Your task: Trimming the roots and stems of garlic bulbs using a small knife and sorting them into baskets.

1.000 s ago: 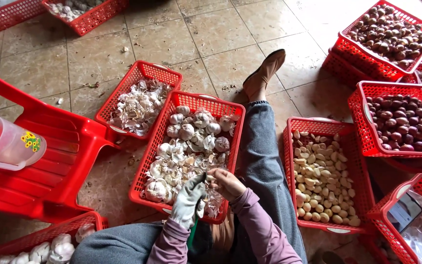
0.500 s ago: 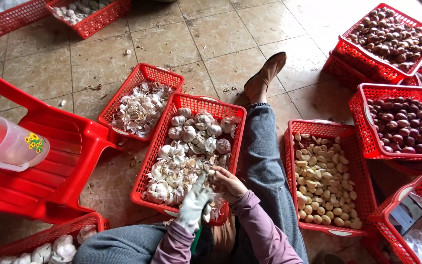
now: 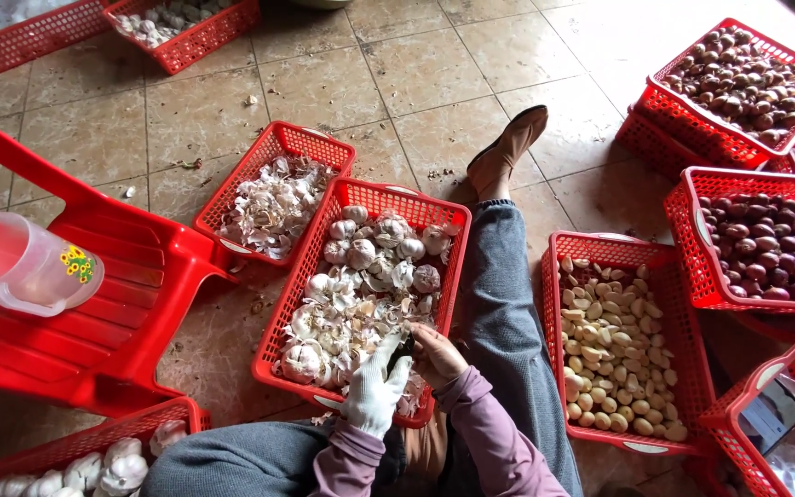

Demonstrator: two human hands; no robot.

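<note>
The person wears a white knitted work glove on the left hand [image 3: 374, 391], its fabric slightly greyed and ribbed at the cuff, while the right hand [image 3: 434, 354] is bare. Both arms are covered by long, dusty mauve-purple sleeves [image 3: 480, 442] of soft cloth, loose and creased at the wrists. The legs are in blue-grey denim trousers [image 3: 508, 304], faded along the thigh and shin, with a turned hem at the ankle. On the outstretched foot sits a brown, suede-like ankle boot [image 3: 506, 147] with a darker sole and a low heel

red basket [image 3: 434, 213] — white glove [image 3: 374, 396], red chair [image 3: 131, 304]
</note>
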